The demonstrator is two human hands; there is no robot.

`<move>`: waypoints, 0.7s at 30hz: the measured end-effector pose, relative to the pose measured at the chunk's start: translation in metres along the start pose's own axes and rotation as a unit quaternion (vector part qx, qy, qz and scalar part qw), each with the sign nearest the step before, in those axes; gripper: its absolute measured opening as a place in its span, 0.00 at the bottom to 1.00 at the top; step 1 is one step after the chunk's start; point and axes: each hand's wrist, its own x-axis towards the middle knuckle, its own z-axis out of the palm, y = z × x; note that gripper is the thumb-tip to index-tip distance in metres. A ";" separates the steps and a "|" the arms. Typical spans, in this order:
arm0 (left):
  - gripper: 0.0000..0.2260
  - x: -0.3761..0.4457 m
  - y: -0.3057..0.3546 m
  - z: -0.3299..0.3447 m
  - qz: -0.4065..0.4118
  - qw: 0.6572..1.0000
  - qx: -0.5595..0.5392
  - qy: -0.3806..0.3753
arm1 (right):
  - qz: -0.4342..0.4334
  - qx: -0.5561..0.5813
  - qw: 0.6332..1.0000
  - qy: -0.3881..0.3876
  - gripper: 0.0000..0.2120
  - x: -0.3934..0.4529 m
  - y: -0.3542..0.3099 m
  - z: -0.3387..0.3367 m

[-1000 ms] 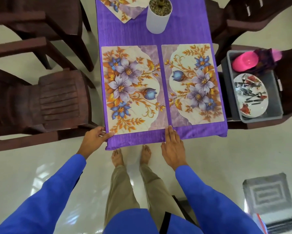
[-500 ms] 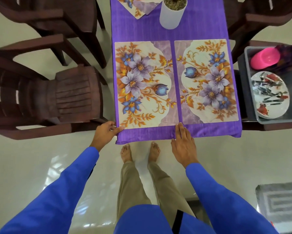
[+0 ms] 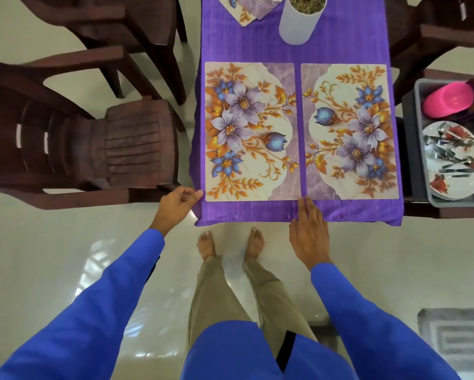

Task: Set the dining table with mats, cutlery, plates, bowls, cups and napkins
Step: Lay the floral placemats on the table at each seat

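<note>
A dark brown chair (image 3: 115, 149) stands at the far left, drawn up near the surface with its purple cloth (image 3: 293, 50). The person's left hand (image 3: 175, 207) sits at the near left corner, its grip closed in a pinch on the corner where the left mat (image 3: 249, 130) meets the cloth edge; whether it holds mat or cloth I cannot tell. That floral mat lies flat, just beside its twin, the right mat (image 3: 351, 130), a thin strip of purple between them. The right hand (image 3: 309, 231) lies flat with straight fingers, fingertips at the gap between the mats' near edges. A white pot (image 3: 299, 23) stands farther back. To the right, a grey tub (image 3: 414, 127) holds a pink bowl (image 3: 447, 102) and plates (image 3: 449, 185) with cutlery (image 3: 444, 152) on top.
</note>
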 end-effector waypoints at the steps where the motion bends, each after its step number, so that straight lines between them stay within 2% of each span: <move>1: 0.21 -0.004 -0.001 -0.007 0.006 1.000 -0.003 0.021 | 0.002 0.006 1.000 0.015 0.28 -0.001 -0.003 -0.004; 3: 0.16 -0.014 -0.006 -0.029 0.026 0.999 0.004 0.044 | -0.006 0.047 0.998 0.033 0.22 -0.008 -0.010 -0.013; 6: 0.11 -0.024 -0.027 -0.067 0.058 0.998 0.034 0.013 | -0.014 0.105 0.994 0.027 0.13 -0.025 -0.025 -0.021; 11: 0.07 -0.049 -0.066 -0.142 0.110 0.990 0.088 -0.010 | 0.011 0.157 0.987 -0.030 0.12 -0.064 -0.090 -0.016; 15: 0.02 -0.074 -0.101 -0.210 0.140 0.985 0.098 -0.012 | 0.063 0.206 0.975 -0.055 0.10 -0.084 -0.171 -0.011; 17: 0.02 -0.084 -0.114 -0.240 0.153 0.984 0.087 0.000 | 0.035 0.215 0.974 -0.067 0.13 -0.083 -0.214 -0.010; 21: 0.02 -0.113 -0.135 -0.305 0.154 0.982 0.110 0.026 | -0.011 0.279 0.955 -0.095 0.09 -0.074 -0.310 -0.027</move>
